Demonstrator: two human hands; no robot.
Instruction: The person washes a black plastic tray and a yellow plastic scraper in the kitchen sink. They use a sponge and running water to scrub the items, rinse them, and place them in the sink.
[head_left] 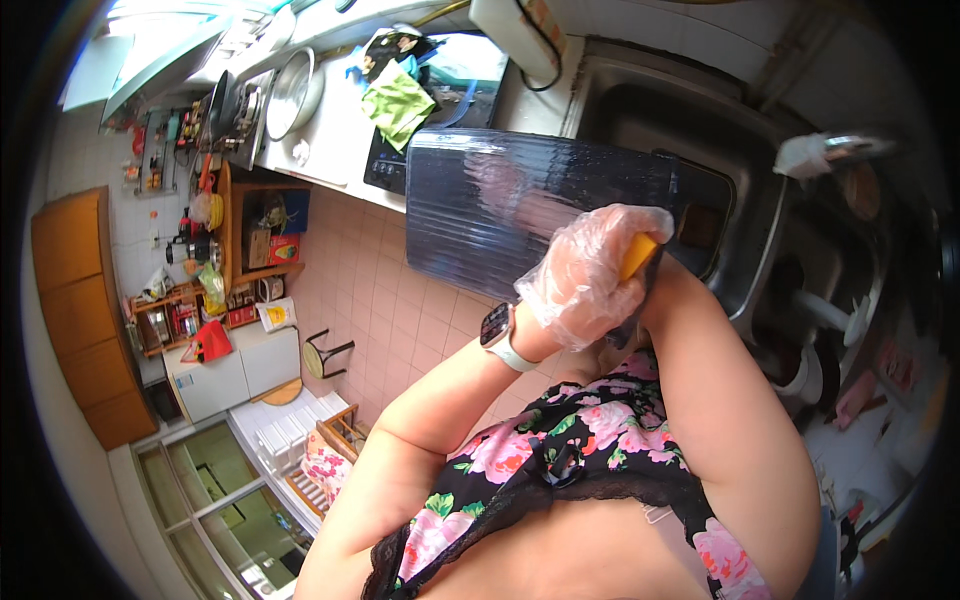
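My left hand (592, 272), in a clear plastic glove with a watch on the wrist, is closed around a yellow sponge-like block (638, 257). It is at the near right end of a dark, glossy, ribbed panel (500, 215). The panel looks wet, and the hand is reflected in it. It spans from the counter side to the sink. My right forearm (715, 370) reaches up to the same end of the panel. My right hand's fingers are hidden behind my left hand, so its grip cannot be seen.
A steel double sink (625, 85) lies beyond the panel, with a faucet (830, 155) at right. On the counter are a black cooktop (480, 75), a green cloth (398, 105) and a metal bowl (294, 93). A stool (318, 355) stands on the tiled floor at left.
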